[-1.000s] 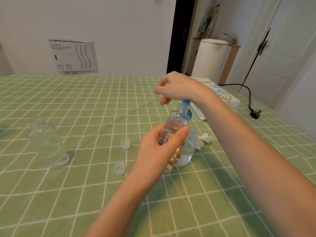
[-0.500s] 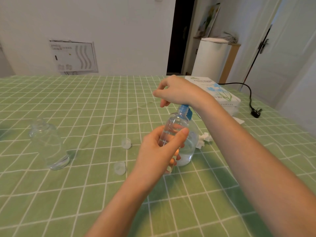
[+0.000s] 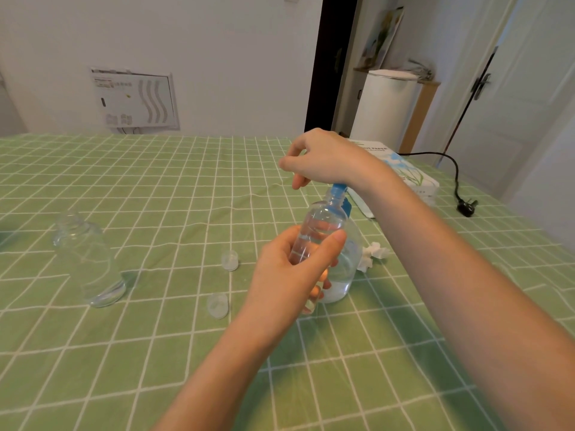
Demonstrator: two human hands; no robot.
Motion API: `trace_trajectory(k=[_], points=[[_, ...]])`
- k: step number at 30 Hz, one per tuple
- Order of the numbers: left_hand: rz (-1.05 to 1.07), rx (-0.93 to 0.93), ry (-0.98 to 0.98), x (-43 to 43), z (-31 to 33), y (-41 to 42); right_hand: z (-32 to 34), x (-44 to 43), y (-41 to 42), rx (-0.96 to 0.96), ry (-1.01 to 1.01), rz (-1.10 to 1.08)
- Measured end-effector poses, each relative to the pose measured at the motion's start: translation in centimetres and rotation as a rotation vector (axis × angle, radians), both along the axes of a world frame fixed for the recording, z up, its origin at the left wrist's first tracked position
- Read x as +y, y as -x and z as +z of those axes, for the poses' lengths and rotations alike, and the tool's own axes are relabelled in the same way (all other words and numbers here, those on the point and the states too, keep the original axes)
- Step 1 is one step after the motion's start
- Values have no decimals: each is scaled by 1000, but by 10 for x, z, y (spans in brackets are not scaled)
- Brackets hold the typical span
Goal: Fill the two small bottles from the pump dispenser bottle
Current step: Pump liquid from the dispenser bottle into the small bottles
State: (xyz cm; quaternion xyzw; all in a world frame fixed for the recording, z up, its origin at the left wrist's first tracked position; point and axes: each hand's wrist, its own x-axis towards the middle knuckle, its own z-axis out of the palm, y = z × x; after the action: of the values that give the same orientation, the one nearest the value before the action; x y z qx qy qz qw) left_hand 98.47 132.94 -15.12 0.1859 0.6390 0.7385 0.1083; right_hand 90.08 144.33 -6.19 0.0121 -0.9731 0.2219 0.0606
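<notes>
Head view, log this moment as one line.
left hand grips small bottle | right hand on blue pump | second bottle uncapped

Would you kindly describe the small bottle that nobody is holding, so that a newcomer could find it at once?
On the green checked tablecloth, look to the far left. A clear small bottle stands there upright, alone, its neck uncapped. Unlike the other bottle, gripped by the left hand, nothing touches it.

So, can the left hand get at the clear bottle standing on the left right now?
Probably not yet: the left hand grips the small bottle held at the pump dispenser bottle. Once freed, the way to the clear bottle looks open; only two caps lie between.
</notes>
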Motion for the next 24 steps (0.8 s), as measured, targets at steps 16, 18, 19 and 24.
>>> trace_trajectory(k=[16,18,19,24], points=[[7,-12,15,0,-1,-1,-8,3,1,29,38,-1],[6,-13,3,1,0,-1,-3,3,1,49,36,-1],[3,-13,-5,1,0,0,0,3,2,63,26,0],[1,4,-13,1,2,0,1,1,3,52,15,29]])
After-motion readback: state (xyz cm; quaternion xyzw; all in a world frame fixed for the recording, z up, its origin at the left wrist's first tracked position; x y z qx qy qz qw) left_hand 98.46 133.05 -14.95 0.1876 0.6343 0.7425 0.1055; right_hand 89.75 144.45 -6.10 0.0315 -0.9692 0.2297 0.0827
